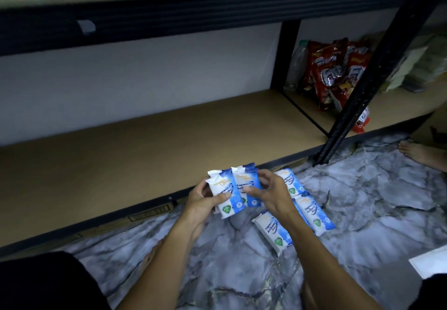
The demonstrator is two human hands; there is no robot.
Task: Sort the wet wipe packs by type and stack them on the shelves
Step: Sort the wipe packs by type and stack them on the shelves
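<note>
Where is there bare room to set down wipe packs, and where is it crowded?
The bottom shelf is bare from the picture's left edge to the black upright. Right of it, snack bags crowd the board. Loose packs crowd the floor beside the right hand.

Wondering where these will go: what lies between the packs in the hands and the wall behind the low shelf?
Only the brown shelf board, bare from the held packs to the wall, seen in the head view.

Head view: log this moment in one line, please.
left hand: grips held packs | right hand: grips held packs | floor packs: lying right of hands | lower shelf: held packs not yet placed
</note>
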